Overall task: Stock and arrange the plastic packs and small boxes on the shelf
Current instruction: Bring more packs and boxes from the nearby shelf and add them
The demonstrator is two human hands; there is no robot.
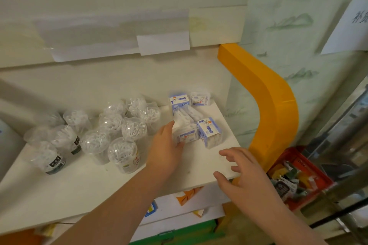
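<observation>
White shelf (59, 189) against a pale wall with a mountain-print covering; orange curved post (264, 93) at the right end, upper shelf edge above with blank paper tags. Red basket (318, 177) of mixed packets low right, next to metal rails. Lower shelf visible below with orange and blue cartons, too blurred to identify.

Progress, judged from layout: roughly mid-task. Clear tubs (111, 131) of cotton swabs grouped left-centre in loose rows, several tipped or leaning, not squared up. Small blue-and-white boxes (209, 131) clustered at the right end: two upright at the back, one at the front right, clear packs (183, 113) lying between them. Cluster untidy, orientations mixed. Front of shelf mostly bare, so room left for more stock. Basket apparently holding more goods; cannot tell whether meant for this shelf.

Left hand (167, 145) reaching in, fingers fairly straight, resting against the left side of a clear pack (185, 135) at the front of the cluster, thumb under its near edge; looks like a push or nudge, not a wrapped grip. Right hand (245, 171) hovering over the front right corner of the shelf, fingers spread and loosely bent, holding nothing.

Left to do: square the boxes and packs, straighten tubs, fill the front.
</observation>
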